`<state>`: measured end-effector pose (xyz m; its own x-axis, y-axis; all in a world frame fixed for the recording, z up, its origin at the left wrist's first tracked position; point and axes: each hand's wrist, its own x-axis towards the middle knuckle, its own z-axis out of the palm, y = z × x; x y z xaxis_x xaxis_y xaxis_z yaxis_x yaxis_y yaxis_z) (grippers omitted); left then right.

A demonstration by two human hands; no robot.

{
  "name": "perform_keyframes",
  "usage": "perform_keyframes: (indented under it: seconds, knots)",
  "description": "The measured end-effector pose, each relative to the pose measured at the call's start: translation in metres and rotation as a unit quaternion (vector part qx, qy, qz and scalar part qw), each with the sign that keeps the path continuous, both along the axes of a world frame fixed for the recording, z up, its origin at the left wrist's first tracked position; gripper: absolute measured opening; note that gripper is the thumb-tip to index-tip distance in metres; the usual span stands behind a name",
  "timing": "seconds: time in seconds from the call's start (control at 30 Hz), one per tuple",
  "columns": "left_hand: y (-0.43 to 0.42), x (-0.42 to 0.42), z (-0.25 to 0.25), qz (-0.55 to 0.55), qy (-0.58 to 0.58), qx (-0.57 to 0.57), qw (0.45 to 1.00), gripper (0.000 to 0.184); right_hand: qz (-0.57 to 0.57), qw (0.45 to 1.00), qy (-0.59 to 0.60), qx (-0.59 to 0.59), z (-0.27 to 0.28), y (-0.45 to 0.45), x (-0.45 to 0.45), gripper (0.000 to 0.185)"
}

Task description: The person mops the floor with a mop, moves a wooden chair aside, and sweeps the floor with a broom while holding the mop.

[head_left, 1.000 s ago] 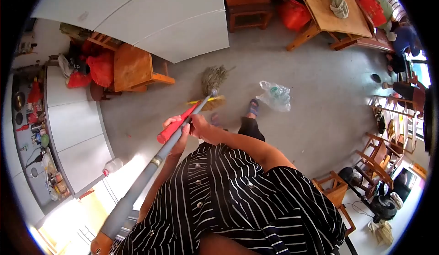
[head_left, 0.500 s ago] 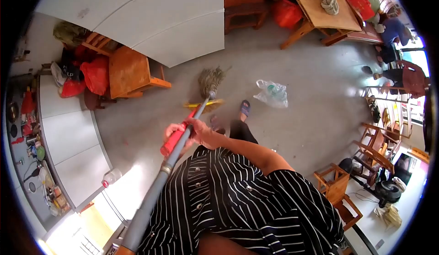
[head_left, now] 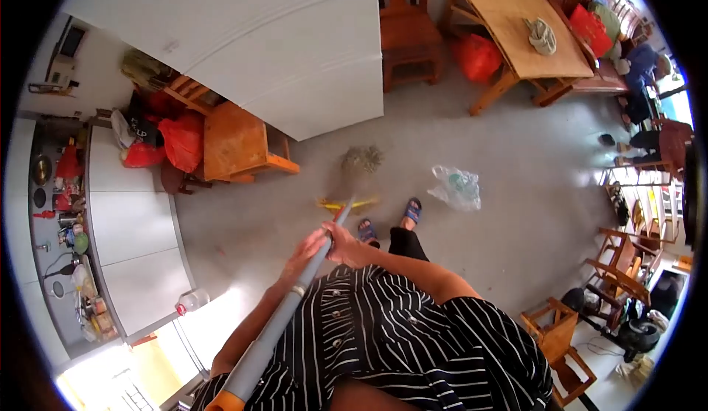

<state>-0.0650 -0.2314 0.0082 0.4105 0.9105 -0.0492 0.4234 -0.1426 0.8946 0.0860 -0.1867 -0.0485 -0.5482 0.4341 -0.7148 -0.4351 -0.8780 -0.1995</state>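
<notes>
A long grey pole (head_left: pixel 274 333) slants up from the bottom edge between my hands. My left hand (head_left: pixel 306 254) is closed against its left side, and my right hand (head_left: pixel 344 246) is wrapped round it just above. Beyond my hands, a bit of red handle (head_left: pixel 338 215) shows beside the pole, mostly hidden. A yellow-edged broom head (head_left: pixel 347 205), blurred, is low over the floor in front of my feet. Past it is a blurred grey-green stringy mop head (head_left: pixel 362 159). A clear plastic bag (head_left: pixel 456 189) lies on the floor to the right.
A tall white cabinet (head_left: pixel 324 64) stands ahead, with a wooden chair (head_left: pixel 234 139) and red bags (head_left: pixel 182 142) to its left. A wooden table (head_left: pixel 516 12) is at upper right, a counter (head_left: pixel 133 226) at left. Stools (head_left: pixel 554 330) stand lower right; people sit at far right.
The view has shifted, so the room sits lower. The red handle, plain between my hands before, is now mostly hidden. The pole stands steeper, and my left hand lies closer against it.
</notes>
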Motion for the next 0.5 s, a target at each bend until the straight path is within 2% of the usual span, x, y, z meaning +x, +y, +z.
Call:
perform_keyframes:
  seconds: [0.03,0.07,0.1,0.13,0.17,0.27,0.3,0.33,0.37,0.43,0.5]
  knots:
    - [-0.002,-0.006,-0.023,-0.032,0.039,0.060,0.997,0.056,-0.017,0.996,0.017,-0.090,0.003,0.002,-0.003,0.047]
    - [-0.005,-0.011,-0.050,-0.039,-0.033,0.024,0.998,0.050,-0.039,0.983,0.025,-0.179,0.007,0.004,-0.005,0.054]
    - [0.003,-0.002,-0.043,-0.054,-0.040,0.111,0.992,0.049,-0.035,0.979,0.065,-0.189,-0.044,-0.002,-0.010,0.055]
    - [0.010,0.011,-0.024,-0.066,-0.043,0.196,0.977,0.049,-0.051,0.972,0.051,-0.224,-0.052,-0.002,-0.015,0.056]
    - [0.012,0.017,0.006,-0.071,-0.035,0.151,0.985,0.047,-0.068,0.963,0.035,-0.259,-0.060,-0.003,-0.021,0.057]
    - [0.014,0.015,0.026,-0.075,-0.083,0.027,0.993,0.045,-0.063,0.974,0.040,-0.214,0.017,0.007,0.004,0.025]
    - [0.020,0.012,0.053,-0.100,-0.078,-0.021,0.992,0.041,-0.044,0.992,0.024,-0.119,0.020,0.001,0.008,0.018]
    - [0.028,0.008,0.067,-0.139,-0.063,-0.031,0.988,0.041,-0.030,0.999,0.000,-0.025,0.022,-0.004,0.012,0.023]
    - [0.035,0.002,0.078,-0.175,-0.047,-0.042,0.983,0.041,-0.038,0.998,0.046,0.014,0.015,-0.008,0.019,0.028]
    - [0.051,-0.004,0.094,-0.240,-0.007,-0.050,0.969,0.034,-0.038,0.994,0.086,0.064,0.000,-0.012,0.029,0.028]
    - [0.062,-0.019,0.088,-0.233,-0.005,-0.062,0.971,0.029,-0.026,0.993,0.072,0.089,-0.016,-0.009,0.035,0.025]
